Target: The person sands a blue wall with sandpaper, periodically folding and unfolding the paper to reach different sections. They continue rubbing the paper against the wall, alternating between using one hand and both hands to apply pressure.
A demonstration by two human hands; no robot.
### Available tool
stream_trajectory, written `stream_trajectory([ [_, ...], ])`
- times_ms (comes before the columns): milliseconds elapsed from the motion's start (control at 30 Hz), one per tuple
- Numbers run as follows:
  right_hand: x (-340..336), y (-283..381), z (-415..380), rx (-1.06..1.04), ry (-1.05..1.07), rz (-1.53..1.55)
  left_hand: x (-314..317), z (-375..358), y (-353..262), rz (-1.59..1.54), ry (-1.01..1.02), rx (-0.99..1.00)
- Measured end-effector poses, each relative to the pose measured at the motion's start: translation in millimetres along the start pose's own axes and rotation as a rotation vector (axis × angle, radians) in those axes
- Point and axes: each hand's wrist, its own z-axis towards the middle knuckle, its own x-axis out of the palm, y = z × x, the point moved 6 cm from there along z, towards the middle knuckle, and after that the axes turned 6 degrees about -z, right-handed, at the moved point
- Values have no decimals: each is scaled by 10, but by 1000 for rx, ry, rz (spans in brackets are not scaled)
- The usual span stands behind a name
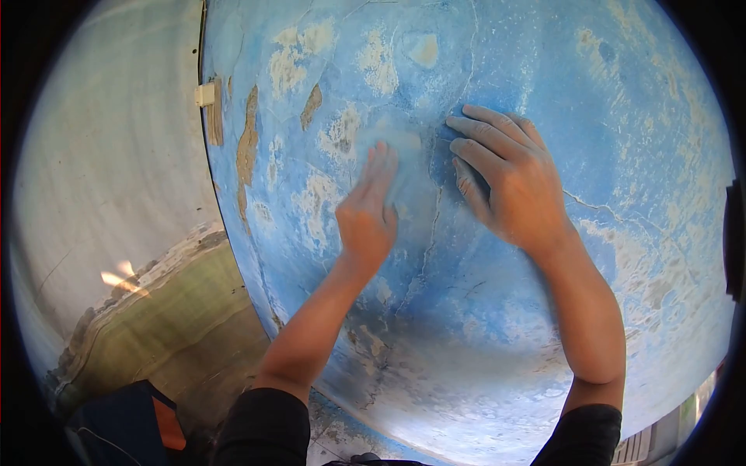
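My left hand [367,213] is up against a blue wall [513,295] with worn, flaking paint, its fingers close together and blurred by motion. Under its fingertips is a pale flat piece [406,140], too smeared to name. To the right, my right hand [505,171] rests open on the same wall, fingers spread and bent a little, with grey dust on them. A crack [432,233] runs down the wall between both hands. Pale bare patches [376,62] and a brown chipped spot [311,107] lie above and left of my left hand.
On the left, past the blue wall's edge, stands a greyish wall [116,155] with a stained lower part. A small white fitting [204,95] sits at that edge. Low on the left is a dark blue and orange object [132,423]. Floor tiles [342,435] show at the bottom.
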Motion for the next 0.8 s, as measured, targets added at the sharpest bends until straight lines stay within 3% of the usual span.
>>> stream_trajectory([
  [67, -17, -11, 8, 12, -16, -4, 57, -563, -45, -32, 106, 94],
  [200, 10, 38, 26, -12, -28, -20, 27, -425, 51, -15, 168, 2],
  [267, 9, 39, 53, -12, -23, -41, -37, 32, 17, -22, 53, -96],
  [400, -6, 24, 48, -20, -23, -40, 18, -137, -87, 32, -60, -27],
  [467, 3, 28, 31, -23, 1, -38, 31, -606, -259, -51, 127, -49],
  [600, 42, 58, -13, -38, 2, -25, 3, -677, -76, 24, 244, 53],
  [667, 20, 61, -31, -23, -4, 4, -109, -225, 22, 38, 88, -106],
  [800, -47, 30, -61, -21, -16, 13, 58, -413, -113, 90, 9, -103],
])
